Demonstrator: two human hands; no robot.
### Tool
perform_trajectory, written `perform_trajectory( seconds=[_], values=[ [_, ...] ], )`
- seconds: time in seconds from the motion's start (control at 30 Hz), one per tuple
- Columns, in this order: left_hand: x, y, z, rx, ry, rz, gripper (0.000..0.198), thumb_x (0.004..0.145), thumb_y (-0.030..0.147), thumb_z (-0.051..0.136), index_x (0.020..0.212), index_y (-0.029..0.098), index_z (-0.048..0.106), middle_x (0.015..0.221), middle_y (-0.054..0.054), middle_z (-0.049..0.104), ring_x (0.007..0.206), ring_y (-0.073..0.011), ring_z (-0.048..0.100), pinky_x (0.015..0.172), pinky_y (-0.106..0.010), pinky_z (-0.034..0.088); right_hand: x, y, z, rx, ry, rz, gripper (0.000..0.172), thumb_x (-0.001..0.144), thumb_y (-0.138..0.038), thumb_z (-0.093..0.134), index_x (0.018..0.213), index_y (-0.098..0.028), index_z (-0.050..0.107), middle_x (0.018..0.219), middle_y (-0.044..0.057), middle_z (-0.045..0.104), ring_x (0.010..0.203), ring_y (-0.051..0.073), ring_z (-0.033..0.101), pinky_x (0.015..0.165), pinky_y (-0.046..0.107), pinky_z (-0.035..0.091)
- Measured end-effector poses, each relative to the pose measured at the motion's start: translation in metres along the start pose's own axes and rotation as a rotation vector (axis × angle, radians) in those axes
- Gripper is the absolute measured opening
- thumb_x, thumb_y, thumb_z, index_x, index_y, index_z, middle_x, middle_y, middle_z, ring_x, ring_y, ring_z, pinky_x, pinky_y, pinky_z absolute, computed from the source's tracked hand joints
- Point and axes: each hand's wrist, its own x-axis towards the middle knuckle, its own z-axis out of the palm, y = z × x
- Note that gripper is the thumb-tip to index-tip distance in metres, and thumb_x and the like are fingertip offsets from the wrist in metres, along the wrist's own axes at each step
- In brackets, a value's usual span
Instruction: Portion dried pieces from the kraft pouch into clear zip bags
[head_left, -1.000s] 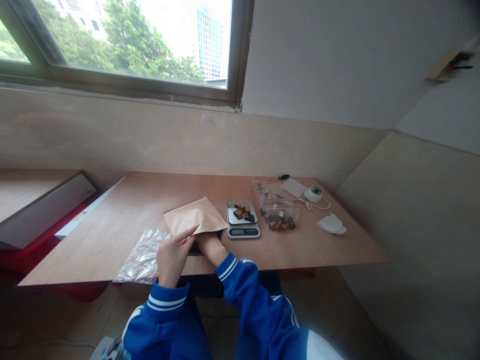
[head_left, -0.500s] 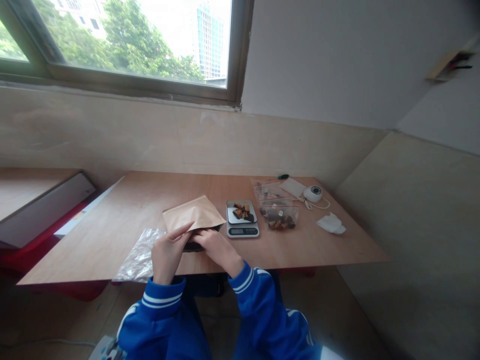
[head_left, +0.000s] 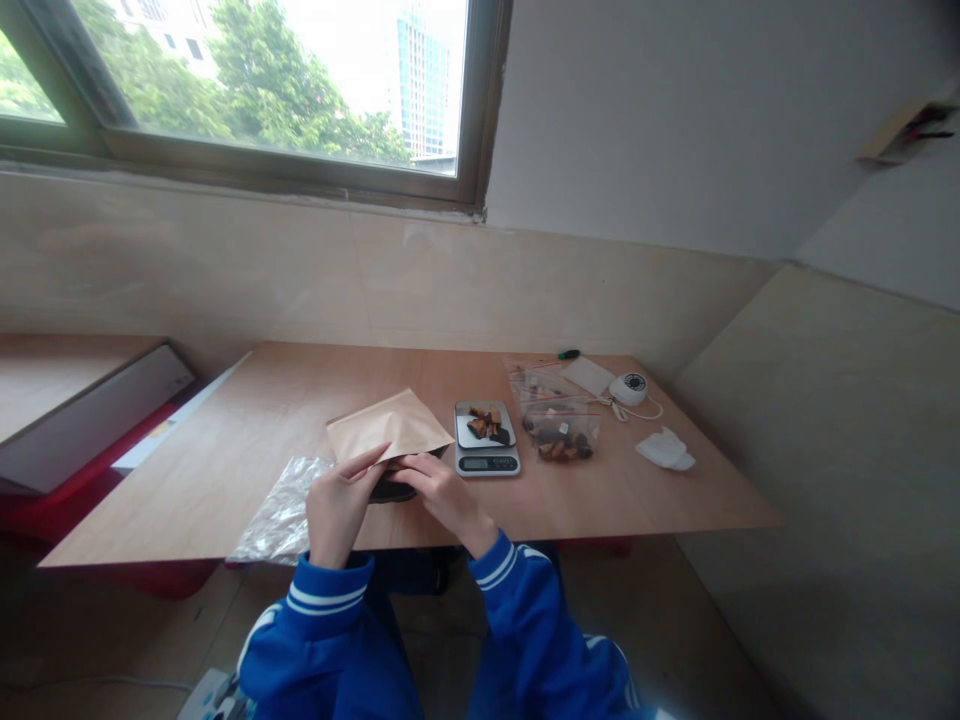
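Observation:
A brown paper bag (head_left: 390,425) lies tilted over a dark, rounded thing (head_left: 391,490) whose kind I cannot make out. My left hand (head_left: 341,505) pinches the bag's near edge between thumb and fingers. Close beside it, my right hand (head_left: 442,490) has its fingers bent together at that same edge, above the dark thing. Its fingertips are partly hidden, and what they hold does not show. Just right of the bag stands a digital kitchen scale (head_left: 489,464) with several brown dried pieces (head_left: 487,424) on its plate.
Clear zip bags of dark pieces (head_left: 564,440) lie right of the scale. Beyond are a white round device with a cord (head_left: 628,387), a crumpled white tissue (head_left: 666,450) and a green-handled tool (head_left: 570,354). A crinkled clear plastic bag (head_left: 281,512) lies at the table's front left.
My right hand has drawn back slightly to the right from under the bag's edge, so more of its fingers and of the dark thing show. My left hand keeps its pinch.

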Motion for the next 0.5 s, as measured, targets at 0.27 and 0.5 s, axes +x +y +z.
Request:
perform_trajectory(
  seconds=[0.27, 0.5],
  values=[
    [0.000, 0.003, -0.003, -0.043, -0.006, -0.006, 0.030, 0.074, 0.040, 0.061, 0.099, 0.030, 0.073, 0.096, 0.001, 0.074, 0.096, -0.0218, 0.067, 0.075, -0.025, 0.049, -0.004, 0.002, 0.002, -0.056, 0.077, -0.049, 0.024, 0.094, -0.017, 0.045, 0.097, -0.020, 0.068, 0.113, 0.005, 0.064, 0.106, 0.017, 0.058, 0.095, 0.031, 0.051],
    [0.000, 0.003, -0.004, -0.040, -0.013, -0.022, 0.030, 0.074, 0.039, 0.060, 0.100, 0.030, 0.073, 0.094, 0.002, 0.075, 0.095, -0.0216, 0.067, 0.074, -0.024, 0.049, -0.007, -0.011, -0.005, 0.342, 0.281, 0.073, 0.026, 0.093, -0.017, 0.046, 0.089, -0.023, 0.071, 0.113, 0.005, 0.066, 0.108, 0.015, 0.060, 0.096, 0.031, 0.051]
  ],
)
